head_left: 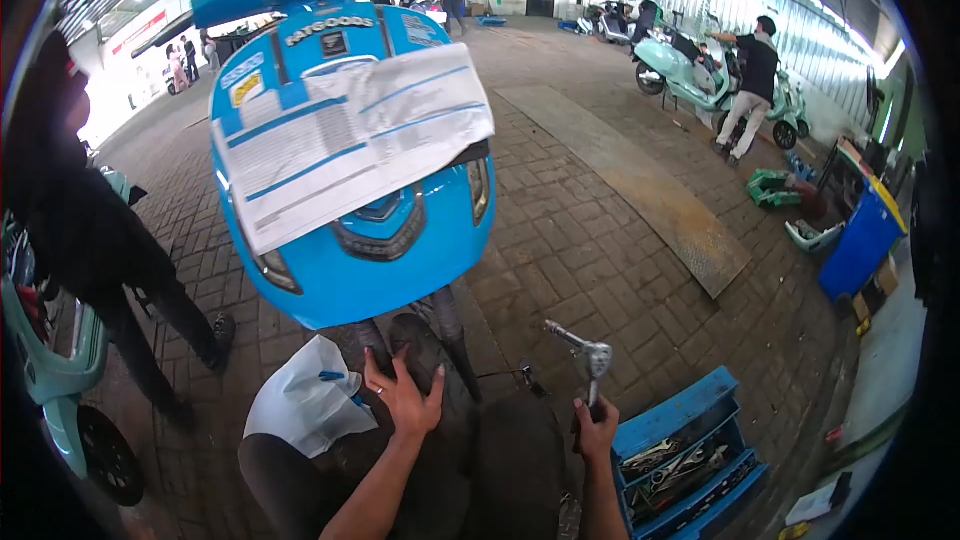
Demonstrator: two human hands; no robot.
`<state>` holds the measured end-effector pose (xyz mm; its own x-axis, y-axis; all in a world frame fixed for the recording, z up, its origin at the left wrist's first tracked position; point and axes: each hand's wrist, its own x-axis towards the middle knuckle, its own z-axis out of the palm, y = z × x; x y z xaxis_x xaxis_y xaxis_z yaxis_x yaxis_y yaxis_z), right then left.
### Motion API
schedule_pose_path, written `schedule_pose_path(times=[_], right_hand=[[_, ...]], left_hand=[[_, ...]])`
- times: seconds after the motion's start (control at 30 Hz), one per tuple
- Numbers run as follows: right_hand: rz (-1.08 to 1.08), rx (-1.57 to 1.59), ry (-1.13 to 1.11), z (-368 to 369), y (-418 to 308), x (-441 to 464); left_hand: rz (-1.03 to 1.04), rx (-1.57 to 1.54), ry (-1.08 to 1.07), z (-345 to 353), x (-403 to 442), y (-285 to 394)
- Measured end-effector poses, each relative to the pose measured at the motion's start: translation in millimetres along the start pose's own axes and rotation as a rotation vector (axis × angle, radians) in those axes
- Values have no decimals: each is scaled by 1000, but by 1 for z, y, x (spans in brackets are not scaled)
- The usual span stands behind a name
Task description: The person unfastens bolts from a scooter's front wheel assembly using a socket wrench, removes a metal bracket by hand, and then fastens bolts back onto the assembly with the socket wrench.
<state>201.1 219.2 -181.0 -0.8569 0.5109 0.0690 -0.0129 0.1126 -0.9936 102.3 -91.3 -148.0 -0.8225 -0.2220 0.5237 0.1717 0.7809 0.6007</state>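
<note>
A blue scooter [400, 280] stands in front of me, a printed paper sheet [345, 135] lying over its front panel. Below it, my left hand [408, 395] is open, fingers spread against the dark front tire [425, 350]. My right hand [597, 425] is wrapped round the handle of a metal ratchet wrench [598, 358], its socket end pointing up and left. Beside my right hand sits a blue toolbox [675, 415] with wrenches inside. A white plastic bag [300, 400] lies left of my left hand.
One person [90, 200] stands close at the left by a mint scooter [60, 370]. Another person [757, 75] is beside mint scooters at the back right. A metal plate [640, 190] lies on the brick floor; a blue bin [860, 245] stands at the right.
</note>
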Motion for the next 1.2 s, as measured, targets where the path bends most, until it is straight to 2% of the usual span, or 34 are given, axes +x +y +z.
schedule_pose_path(times=[0.03, 0.07, 0.13, 0.17, 0.2, 0.27, 0.33, 0.4, 0.47, 0.53, 0.57, 0.63, 0.67, 0.73, 0.77, 0.8, 0.9, 1.2], right_hand=[[-203, 60, 48, 7, -24, -4], [-218, 54, 41, 18, -50, -8], [-44, 322, 258, 35, -107, -16], [-80, 313, 66, 29, -146, -18], [-92, 309, 61, 28, -150, -21], [-226, 166, -60, 38, -151, -18], [-221, 200, -122, 55, -167, -16], [-312, -90, -50, 71, -184, -9], [-352, -133, -66, 92, -196, 12], [-427, -290, -72, 111, -206, 29], [-435, -294, -76, 121, -208, 37], [-297, -196, -90, 143, -205, 53], [-301, -199, -93, 151, -193, 69], [-337, -208, -34, 162, -170, 93], [-335, -213, -38, 164, -171, 94], [-322, -212, -38, 167, -173, 96], [-291, -209, -51, 171, -175, 99], [-100, -42, -48, 185, -191, 80]], left_hand=[[-6, -12, 14, -1, 1, -1], [-1, -15, -6, -4, 1, -2], [-2, -24, -23, -6, -4, -9], [36, -12, -29, -4, -5, -14], [74, 0, -33, -7, -5, -15], [93, -18, -41, -15, -5, -16], [95, -29, -47, -29, -2, -15], [16, -121, -348, -45, -2, -18], [-30, -199, -375, -59, -1, -17], [105, -304, -446, -64, 0, -23], [103, -310, -438, -68, 1, -22], [-52, -606, -663, -83, 3, -10], [-54, -611, -659, -86, 1, -4], [-14, -856, -808, -93, -8, 9], [-62, -866, -903, -105, -8, 21], [-67, -870, -905, -110, -14, 28], [85, -603, -862, -109, -28, 41], [71, -624, -930, -116, -44, 60]])
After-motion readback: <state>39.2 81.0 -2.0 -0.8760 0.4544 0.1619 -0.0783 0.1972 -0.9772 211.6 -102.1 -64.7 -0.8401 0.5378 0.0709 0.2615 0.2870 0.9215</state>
